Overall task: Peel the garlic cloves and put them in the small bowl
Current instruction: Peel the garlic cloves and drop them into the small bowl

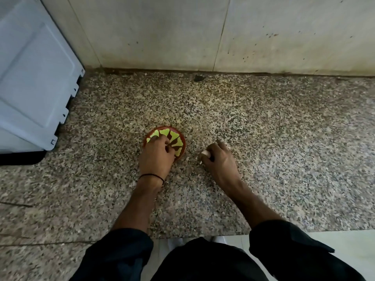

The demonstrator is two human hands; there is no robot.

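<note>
A small red bowl (176,141) with a yellow-green leaf pattern stands on the speckled granite counter (263,128). My left hand (157,155) lies over its near left side with curled fingers inside the bowl; what they hold is hidden. To the right, my right hand (220,159) rests on the counter and grips whitish garlic (205,153) at its fingertips. A small white bit of peel (200,162) lies just below that garlic.
A white appliance (34,78) with a black base stands at the left. A tiled wall (182,31) rises behind the counter. The counter's front edge runs near my dark sleeves, with light floor (345,250) below.
</note>
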